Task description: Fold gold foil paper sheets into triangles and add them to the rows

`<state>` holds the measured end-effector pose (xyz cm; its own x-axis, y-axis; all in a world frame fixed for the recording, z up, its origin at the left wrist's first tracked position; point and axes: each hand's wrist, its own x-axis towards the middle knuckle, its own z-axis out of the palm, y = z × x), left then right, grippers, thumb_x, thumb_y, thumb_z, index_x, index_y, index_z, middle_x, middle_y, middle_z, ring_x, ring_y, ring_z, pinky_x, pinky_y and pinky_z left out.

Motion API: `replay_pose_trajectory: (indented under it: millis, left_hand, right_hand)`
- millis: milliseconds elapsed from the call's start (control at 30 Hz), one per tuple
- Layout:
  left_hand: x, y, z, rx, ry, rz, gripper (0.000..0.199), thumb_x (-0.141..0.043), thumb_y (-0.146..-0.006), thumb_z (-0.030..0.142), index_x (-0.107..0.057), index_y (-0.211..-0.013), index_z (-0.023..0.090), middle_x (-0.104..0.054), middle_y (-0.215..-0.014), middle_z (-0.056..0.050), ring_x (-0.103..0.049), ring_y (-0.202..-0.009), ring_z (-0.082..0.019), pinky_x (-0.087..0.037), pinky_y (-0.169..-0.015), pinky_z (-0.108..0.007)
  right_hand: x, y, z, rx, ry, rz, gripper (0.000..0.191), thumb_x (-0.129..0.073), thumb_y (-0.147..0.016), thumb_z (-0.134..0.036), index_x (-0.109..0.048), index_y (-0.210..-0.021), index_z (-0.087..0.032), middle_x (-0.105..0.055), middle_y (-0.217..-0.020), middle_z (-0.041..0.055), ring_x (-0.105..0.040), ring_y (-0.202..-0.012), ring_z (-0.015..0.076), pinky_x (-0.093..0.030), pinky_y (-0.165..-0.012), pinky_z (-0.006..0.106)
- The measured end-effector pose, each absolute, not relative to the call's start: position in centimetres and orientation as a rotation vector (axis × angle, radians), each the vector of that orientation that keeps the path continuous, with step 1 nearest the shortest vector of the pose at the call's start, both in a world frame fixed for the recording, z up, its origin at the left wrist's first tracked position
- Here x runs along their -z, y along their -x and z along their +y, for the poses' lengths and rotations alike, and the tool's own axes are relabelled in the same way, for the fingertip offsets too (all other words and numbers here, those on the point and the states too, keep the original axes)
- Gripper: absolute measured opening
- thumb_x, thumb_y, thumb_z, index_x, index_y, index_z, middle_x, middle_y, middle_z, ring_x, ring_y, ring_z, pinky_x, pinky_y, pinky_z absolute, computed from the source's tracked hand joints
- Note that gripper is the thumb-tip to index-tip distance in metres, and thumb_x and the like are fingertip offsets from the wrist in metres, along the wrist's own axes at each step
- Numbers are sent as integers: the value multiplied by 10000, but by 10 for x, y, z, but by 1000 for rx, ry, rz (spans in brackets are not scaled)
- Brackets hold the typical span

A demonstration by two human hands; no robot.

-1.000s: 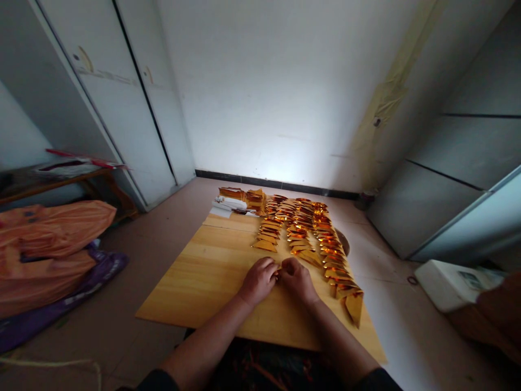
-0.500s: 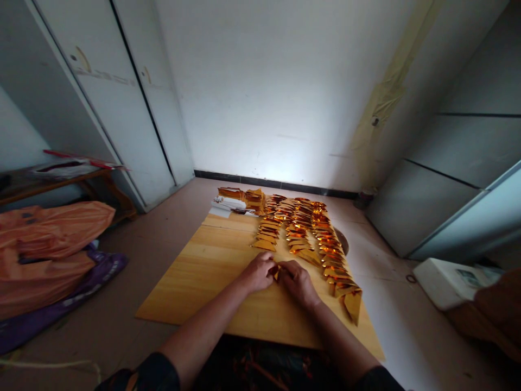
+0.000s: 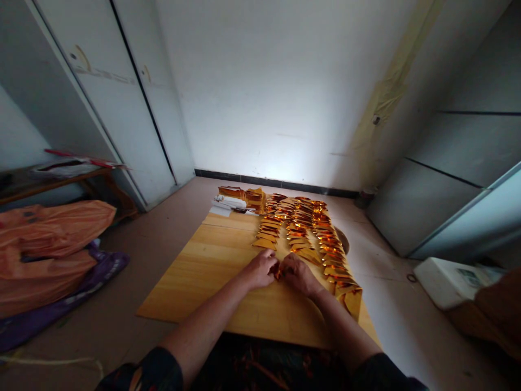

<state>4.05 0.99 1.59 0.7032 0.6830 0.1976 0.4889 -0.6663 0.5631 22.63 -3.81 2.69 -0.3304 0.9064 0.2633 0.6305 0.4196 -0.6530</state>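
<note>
Over the middle of the wooden board, my left hand and my right hand meet, fingers bent inward. Between their fingertips is a small piece of gold foil paper, mostly covered by the fingers; both hands pinch it. Just beyond, rows of folded gold foil paper pieces overlap one another. The longest row runs down the right side of the board, ending at a larger folded piece beside my right forearm.
Stacked gold paper and white wrapping lie at the board's far left corner. Orange and purple bags are on the floor at left. A white foam box stands at right. Cabinets flank both sides.
My right hand has turned slightly and its fingers have curled in more. The foil piece between the hands now shows a shinier, reddish-gold side. The rows are unchanged.
</note>
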Motion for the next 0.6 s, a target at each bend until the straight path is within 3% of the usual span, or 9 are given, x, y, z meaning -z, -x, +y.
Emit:
replay_pose_trajectory:
  millis: [300, 600]
  left_hand:
    - [-19, -40, 9, -608, -2447, 906, 236, -574, -660, 79, -512, -860, 188, -517, -985, -50, -518, -925, -193, -455, -815, -292]
    - [-19, -39, 8, -680, -2416, 886, 254, -559, -640, 48, -494, -841, 191, -530, -977, -47, -518, -924, -190, -453, -813, -294]
  right_hand:
    - [-34, -218, -38, -753, 1526, -1981, 210, -493, -745, -107, -682, -804, -179, -668, -825, 29, -593, -768, 147, -429, -716, 228]
    - [-34, -210, -35, -612, 1748, -2025, 176, -538, -762, -151, -706, -789, -200, -684, -818, 23, -595, -733, 133, -393, -657, 196]
